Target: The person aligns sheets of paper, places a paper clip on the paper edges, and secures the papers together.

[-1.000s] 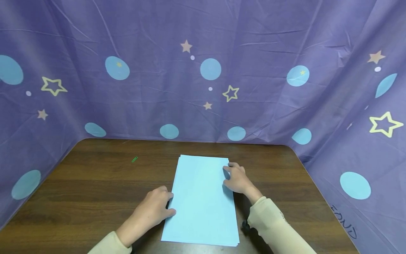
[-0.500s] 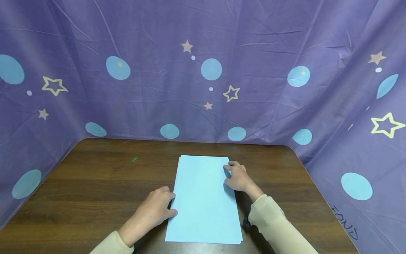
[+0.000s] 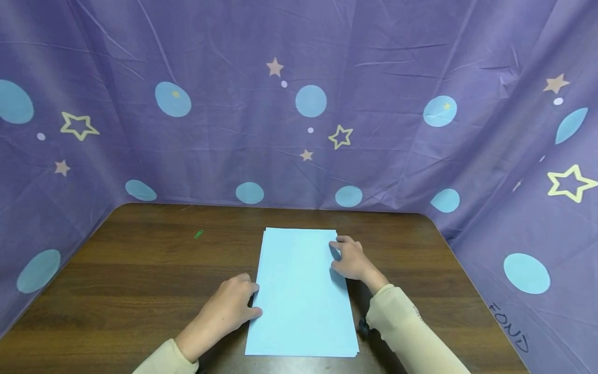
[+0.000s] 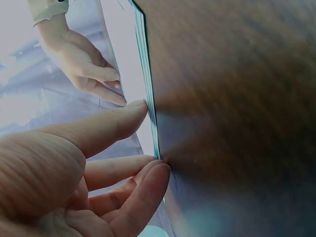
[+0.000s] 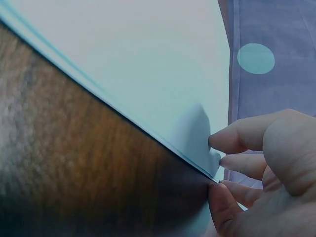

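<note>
A stack of light blue paper sheets lies on the table, its edges slightly uneven at the lower right corner. My left hand rests against the stack's left edge, thumb tip at the rim and fingers along the side. In the left wrist view, several sheet edges show beside the left thumb. My right hand is at the upper right edge, thumb and forefinger apart. In the right wrist view, the right hand's fingertips touch or nearly touch the sheets, casting a shadow on the top one.
A small green paper clip lies on the brown wooden table, to the far left of the stack. A purple curtain with stars and blue dots stands around the table's back and sides.
The stack's near end has swung to the right and straightened a little. Both hands have shifted slightly right with it, still at its edges.
</note>
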`<state>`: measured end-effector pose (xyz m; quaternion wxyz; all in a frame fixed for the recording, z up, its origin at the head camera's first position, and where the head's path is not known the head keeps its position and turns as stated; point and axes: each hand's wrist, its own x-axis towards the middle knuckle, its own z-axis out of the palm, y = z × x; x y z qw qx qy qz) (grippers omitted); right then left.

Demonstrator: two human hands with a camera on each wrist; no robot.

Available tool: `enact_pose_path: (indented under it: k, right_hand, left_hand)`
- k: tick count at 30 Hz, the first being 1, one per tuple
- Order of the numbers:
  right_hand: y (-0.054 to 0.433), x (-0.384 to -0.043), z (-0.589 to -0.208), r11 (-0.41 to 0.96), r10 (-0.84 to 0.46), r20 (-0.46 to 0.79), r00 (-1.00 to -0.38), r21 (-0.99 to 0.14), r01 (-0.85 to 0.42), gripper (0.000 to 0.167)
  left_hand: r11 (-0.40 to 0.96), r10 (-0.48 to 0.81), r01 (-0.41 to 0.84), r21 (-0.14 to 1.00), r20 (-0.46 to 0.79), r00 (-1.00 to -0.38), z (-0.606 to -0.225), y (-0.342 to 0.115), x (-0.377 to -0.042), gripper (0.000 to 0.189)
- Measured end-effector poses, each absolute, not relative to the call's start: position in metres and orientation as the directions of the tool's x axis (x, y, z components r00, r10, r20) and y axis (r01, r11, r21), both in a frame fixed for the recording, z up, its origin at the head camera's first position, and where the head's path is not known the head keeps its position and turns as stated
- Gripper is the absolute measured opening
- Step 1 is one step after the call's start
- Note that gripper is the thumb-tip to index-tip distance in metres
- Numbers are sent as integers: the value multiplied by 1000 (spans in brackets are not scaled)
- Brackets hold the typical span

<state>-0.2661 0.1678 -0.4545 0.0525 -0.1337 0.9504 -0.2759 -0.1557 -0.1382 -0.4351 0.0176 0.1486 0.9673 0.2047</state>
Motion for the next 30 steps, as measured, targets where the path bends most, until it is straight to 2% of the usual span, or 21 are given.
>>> enact_pose_path:
  k: [30]
  right_hand:
    - [169, -270, -454, 819, -270, -36, -962, -534, -210, 57]
  left_hand:
    - [871, 298, 297, 390, 60, -953, -438, -135, -158, 41]
